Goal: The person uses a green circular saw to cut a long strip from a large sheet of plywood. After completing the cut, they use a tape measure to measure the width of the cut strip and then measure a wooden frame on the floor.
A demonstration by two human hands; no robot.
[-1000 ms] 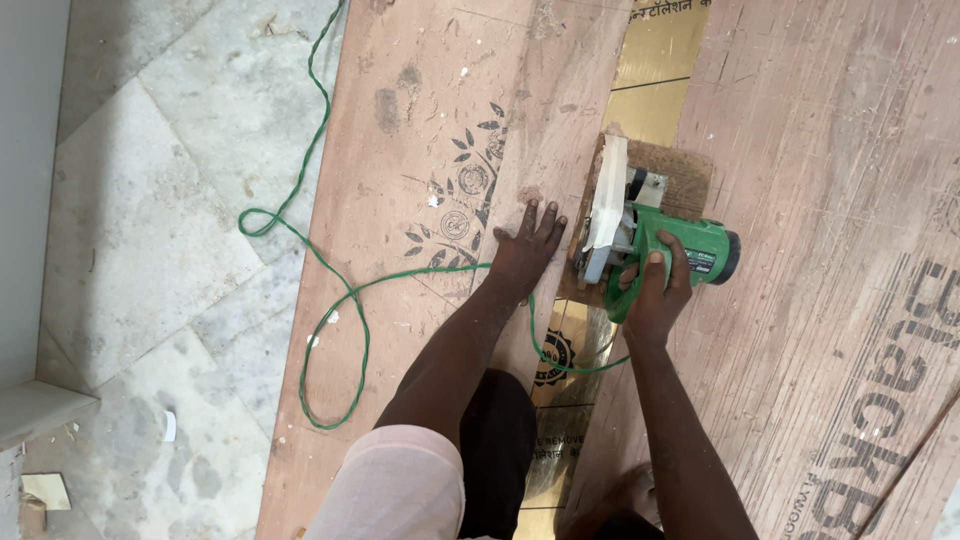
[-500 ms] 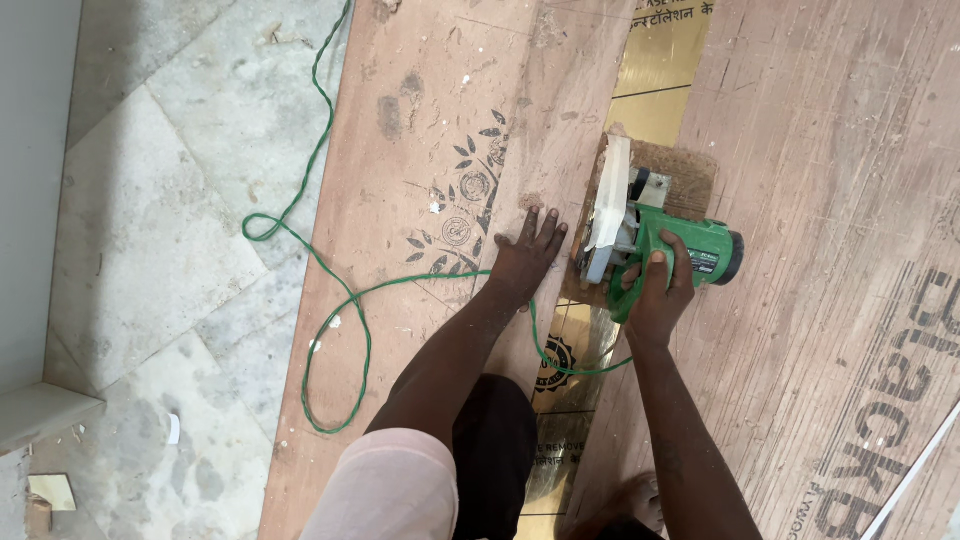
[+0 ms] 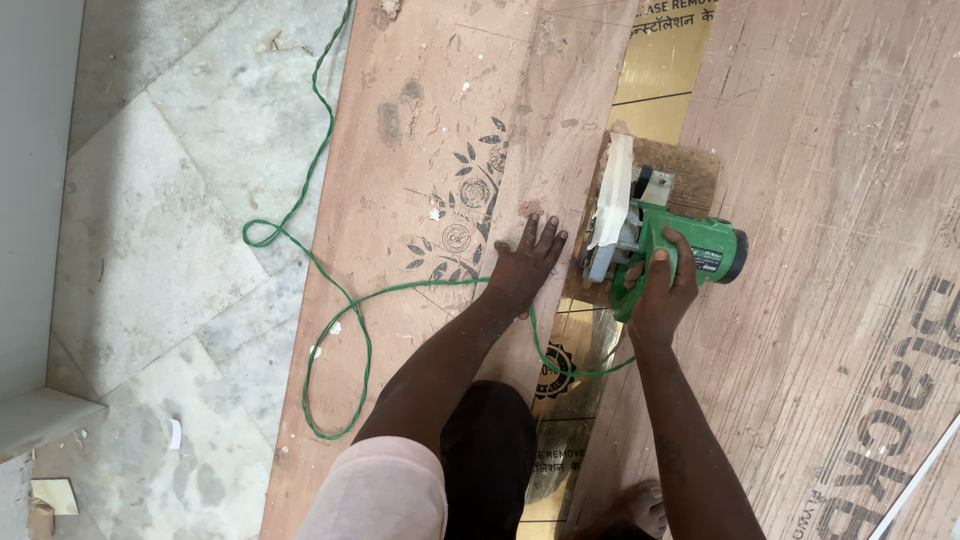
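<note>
Clenching the green circular saw (image 3: 655, 235), the right hand (image 3: 660, 290) keeps grip; left hand (image 3: 522, 265) lies released on plywood (image 3: 440, 130).

The green saw (image 3: 660, 240) hides its blade's cutting edge, and the plywood sheets (image 3: 830, 250) run past the frame edges.

Green cord (image 3: 330, 290) loops across left board (image 3: 420, 150) near left hand (image 3: 522, 265); far board open; saw (image 3: 650, 240) blocks the gap.
</note>
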